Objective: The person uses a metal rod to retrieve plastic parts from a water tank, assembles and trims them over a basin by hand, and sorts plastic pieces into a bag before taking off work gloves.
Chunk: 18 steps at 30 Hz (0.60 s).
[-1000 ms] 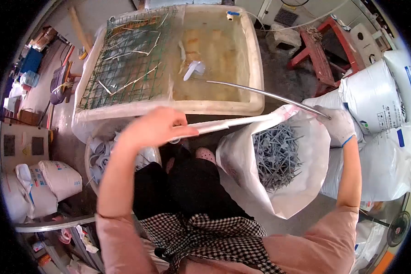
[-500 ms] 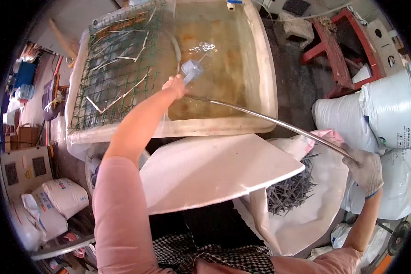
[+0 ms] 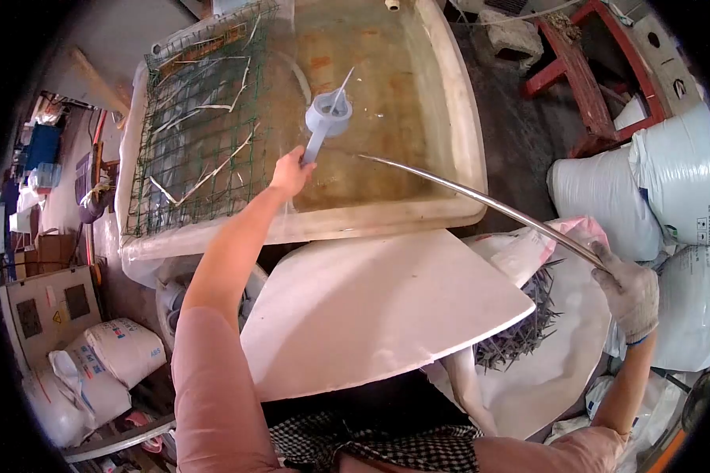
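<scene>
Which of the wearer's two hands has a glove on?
The right hand, gripping the metal rod. The left hand, holding the grey plastic piece over the tub, is bare.

The bare left hand [image 3: 293,172] was curled tight above the water tub [image 3: 386,221], its arm stretched over the near rim; the gloved right hand [image 3: 629,298] clenched, elbow bent, to the tub's near right.
</scene>
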Each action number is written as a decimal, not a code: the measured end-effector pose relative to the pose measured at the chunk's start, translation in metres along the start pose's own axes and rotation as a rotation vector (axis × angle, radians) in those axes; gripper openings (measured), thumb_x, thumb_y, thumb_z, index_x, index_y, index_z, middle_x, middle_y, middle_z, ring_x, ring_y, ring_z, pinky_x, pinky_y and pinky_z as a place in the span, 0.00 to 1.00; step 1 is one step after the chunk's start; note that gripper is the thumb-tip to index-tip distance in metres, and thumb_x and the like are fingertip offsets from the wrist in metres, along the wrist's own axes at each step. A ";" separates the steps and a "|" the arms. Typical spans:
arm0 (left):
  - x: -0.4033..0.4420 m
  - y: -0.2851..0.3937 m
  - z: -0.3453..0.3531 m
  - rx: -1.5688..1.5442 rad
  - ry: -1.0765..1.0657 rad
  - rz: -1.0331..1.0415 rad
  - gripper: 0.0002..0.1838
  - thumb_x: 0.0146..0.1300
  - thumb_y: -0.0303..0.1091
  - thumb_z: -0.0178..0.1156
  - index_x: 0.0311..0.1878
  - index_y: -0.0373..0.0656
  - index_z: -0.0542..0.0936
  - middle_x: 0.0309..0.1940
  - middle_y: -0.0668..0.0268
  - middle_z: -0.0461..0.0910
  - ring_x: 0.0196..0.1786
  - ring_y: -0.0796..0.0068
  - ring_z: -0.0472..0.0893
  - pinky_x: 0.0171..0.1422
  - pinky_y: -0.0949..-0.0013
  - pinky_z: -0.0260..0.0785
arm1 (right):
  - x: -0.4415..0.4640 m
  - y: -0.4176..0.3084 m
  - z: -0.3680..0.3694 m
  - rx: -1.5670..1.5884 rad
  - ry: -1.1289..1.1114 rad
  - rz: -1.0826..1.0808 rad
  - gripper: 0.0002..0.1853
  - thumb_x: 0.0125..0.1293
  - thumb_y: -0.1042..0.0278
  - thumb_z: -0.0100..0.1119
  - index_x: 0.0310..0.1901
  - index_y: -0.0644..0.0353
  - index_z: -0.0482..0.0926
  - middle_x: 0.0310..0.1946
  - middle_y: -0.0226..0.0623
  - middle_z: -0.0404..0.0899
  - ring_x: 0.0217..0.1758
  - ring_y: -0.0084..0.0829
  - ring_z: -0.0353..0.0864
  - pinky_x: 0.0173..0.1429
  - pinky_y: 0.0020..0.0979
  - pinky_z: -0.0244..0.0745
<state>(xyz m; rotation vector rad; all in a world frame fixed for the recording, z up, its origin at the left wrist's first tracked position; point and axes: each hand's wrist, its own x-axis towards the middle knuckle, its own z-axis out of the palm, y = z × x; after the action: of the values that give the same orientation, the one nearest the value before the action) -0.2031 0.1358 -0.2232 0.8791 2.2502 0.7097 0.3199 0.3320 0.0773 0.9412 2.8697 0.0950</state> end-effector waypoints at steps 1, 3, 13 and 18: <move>-0.003 -0.004 0.001 0.002 0.007 0.005 0.14 0.59 0.33 0.65 0.43 0.38 0.74 0.37 0.53 0.82 0.40 0.53 0.82 0.45 0.56 0.73 | -0.001 -0.002 -0.001 0.007 0.014 0.004 0.22 0.53 0.63 0.67 0.53 0.49 0.82 0.20 0.42 0.73 0.23 0.43 0.76 0.29 0.42 0.70; -0.015 -0.006 0.005 0.009 0.103 0.144 0.15 0.60 0.30 0.65 0.47 0.38 0.74 0.34 0.55 0.82 0.35 0.58 0.82 0.43 0.61 0.74 | -0.003 -0.003 -0.004 0.011 0.031 0.004 0.22 0.53 0.62 0.67 0.53 0.49 0.82 0.20 0.42 0.73 0.23 0.44 0.76 0.29 0.42 0.70; -0.019 0.015 0.028 -0.368 0.164 0.227 0.13 0.62 0.25 0.62 0.49 0.36 0.73 0.33 0.60 0.82 0.37 0.71 0.83 0.45 0.68 0.74 | -0.032 0.008 -0.016 0.068 0.029 0.080 0.23 0.54 0.67 0.65 0.55 0.52 0.81 0.25 0.45 0.76 0.27 0.45 0.78 0.33 0.39 0.71; -0.017 0.016 0.034 -0.341 0.181 0.271 0.13 0.63 0.26 0.62 0.50 0.36 0.74 0.32 0.59 0.82 0.36 0.70 0.82 0.44 0.67 0.74 | -0.041 0.015 -0.010 0.187 0.050 0.118 0.22 0.55 0.67 0.66 0.54 0.52 0.81 0.27 0.48 0.78 0.27 0.45 0.78 0.33 0.39 0.72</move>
<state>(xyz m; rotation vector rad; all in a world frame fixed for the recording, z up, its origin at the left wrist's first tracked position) -0.1630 0.1424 -0.2296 0.9886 2.0904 1.3000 0.3596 0.3194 0.0928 1.1571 2.9067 -0.1435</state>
